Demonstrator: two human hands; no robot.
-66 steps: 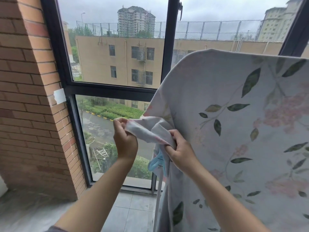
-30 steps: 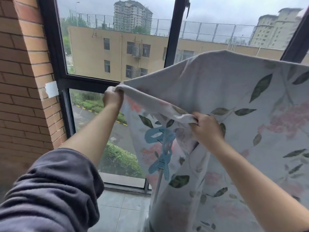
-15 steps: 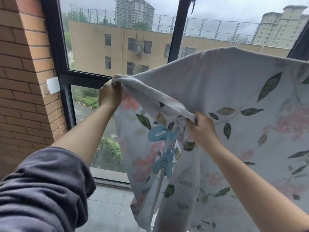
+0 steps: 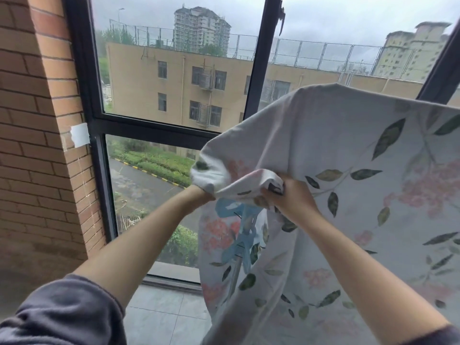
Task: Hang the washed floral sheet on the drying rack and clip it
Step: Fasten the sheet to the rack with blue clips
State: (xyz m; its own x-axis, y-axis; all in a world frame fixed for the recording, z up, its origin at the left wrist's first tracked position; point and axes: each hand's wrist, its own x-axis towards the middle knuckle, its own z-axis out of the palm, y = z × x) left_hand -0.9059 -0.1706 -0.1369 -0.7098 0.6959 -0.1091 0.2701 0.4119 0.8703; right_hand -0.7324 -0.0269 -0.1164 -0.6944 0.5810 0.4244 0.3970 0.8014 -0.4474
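The floral sheet [image 4: 348,150], pale grey with green leaves and pink flowers, is draped over a high bar of the drying rack and fills the right of the view. My left hand [image 4: 199,192] is mostly wrapped in the sheet's left corner and grips it. My right hand [image 4: 291,197] pinches a bunched fold of the same edge a little to the right. Just below my hands, blue clips [image 4: 239,235] and a thin rack pole [image 4: 235,275] show through the thin cloth. The rack's top bar is hidden under the sheet.
A brick wall [image 4: 37,145] stands at the left. A large black-framed window [image 4: 256,70] is straight ahead, with buildings beyond. Grey floor tiles [image 4: 161,317] lie below.
My left hand has dropped from its raised, stretched-out position and come in toward my right hand, bunching the sheet's corner. The spread-out edge has collapsed into a fold.
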